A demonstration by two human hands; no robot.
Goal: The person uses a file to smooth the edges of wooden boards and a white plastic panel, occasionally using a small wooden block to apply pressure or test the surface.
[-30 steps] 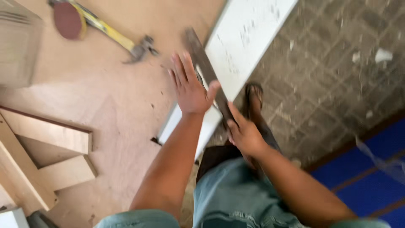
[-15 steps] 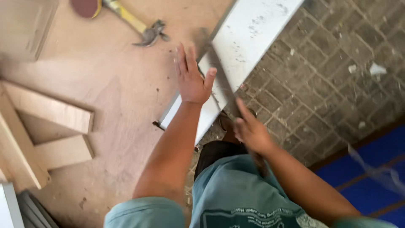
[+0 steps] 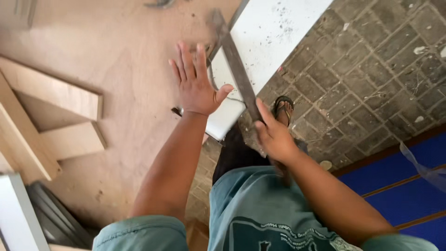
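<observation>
The left hand lies flat, palm down, fingers spread wide apart and gripping nothing; it presses at the edge where the white board meets the brown plywood sheet; the thumb reaches out toward the blade. The right hand is wrapped tight around the handle end of a handsaw, fingers clamped together on it, forefinger laid along the blade. The saw's long axis runs on a diagonal, from the right hand at lower right up and away to the upper left; the tip points away from the person, toward the top of the view; the dull grey blade lies across the near end of the white board, just beside the left thumb. The white board itself runs the other diagonal, up to the right, its surface speckled with dust. Below it, grey brick paving; a sandalled foot stands just beyond the right hand. Off to the left, pale wood offcuts lie on the plywood; blue sheeting shows at lower right; the teal shirt fills the bottom edge.
</observation>
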